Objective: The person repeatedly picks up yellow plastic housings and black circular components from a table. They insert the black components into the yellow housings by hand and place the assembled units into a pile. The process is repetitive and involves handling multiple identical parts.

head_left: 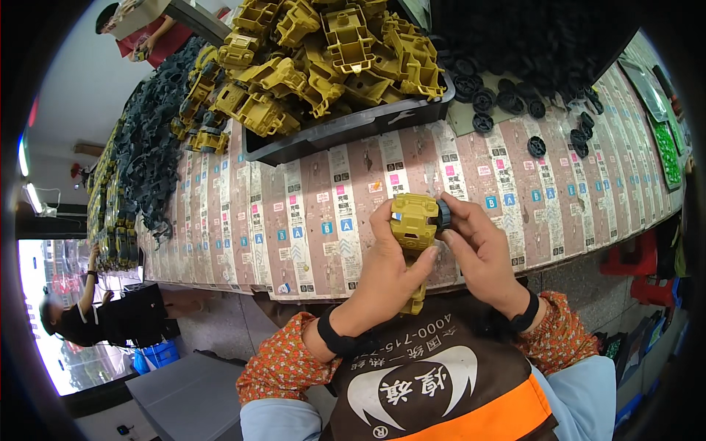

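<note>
Above the near edge of the table, my left hand (386,272) is closed around a yellow plastic toy vehicle body (413,219). Part of that body shows again below my palm. My right hand (479,253) pinches a black toy wheel (443,214) between thumb and fingers, against the right side of the body. Whether the wheel sits on an axle there is hidden. Beyond my hands stands a black plastic bin (353,131) heaped with yellow vehicle bodies (349,40).
Loose black wheels (537,146) lie at the back right, beside a dark heap of them. Dark grey parts (151,125) pile up on the left, near yellow bodies with wheels (209,140). A green tray (665,151) is far right. Two other people work at the left.
</note>
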The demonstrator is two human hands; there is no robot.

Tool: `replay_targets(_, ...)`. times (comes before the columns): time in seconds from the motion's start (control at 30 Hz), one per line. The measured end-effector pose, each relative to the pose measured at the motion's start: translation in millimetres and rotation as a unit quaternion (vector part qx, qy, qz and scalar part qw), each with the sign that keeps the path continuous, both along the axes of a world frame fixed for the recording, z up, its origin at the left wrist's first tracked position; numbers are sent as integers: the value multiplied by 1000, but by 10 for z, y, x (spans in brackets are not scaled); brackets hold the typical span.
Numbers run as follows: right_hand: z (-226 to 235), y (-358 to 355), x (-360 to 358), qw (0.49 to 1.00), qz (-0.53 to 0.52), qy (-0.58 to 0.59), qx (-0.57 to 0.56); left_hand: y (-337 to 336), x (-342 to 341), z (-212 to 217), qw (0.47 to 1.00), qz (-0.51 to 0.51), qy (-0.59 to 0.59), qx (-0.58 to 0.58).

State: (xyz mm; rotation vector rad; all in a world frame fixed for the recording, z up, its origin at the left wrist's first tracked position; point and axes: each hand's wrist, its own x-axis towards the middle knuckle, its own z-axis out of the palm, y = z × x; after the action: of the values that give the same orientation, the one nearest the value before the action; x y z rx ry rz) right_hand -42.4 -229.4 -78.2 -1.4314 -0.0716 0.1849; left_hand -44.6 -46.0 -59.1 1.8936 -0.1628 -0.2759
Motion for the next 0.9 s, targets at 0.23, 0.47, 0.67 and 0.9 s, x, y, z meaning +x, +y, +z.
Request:
replay_targets(0.23,-2,57,-117,997,28,-27,-63,-93,-84,-175,993,-15,-74,92)
replay_targets(0.47,143,57,-52,996,62,-1,-64,-156,-80,-255,987,25,-143,68)
replay_targets(0.67,270,-307,638,958,108,-58,-260,77,207,-247,997,-1,-35,-75)
replay_targets(0.9,-42,-880,1632,708,-19,-332,-623,356,359,-26,853,118,294,-414)
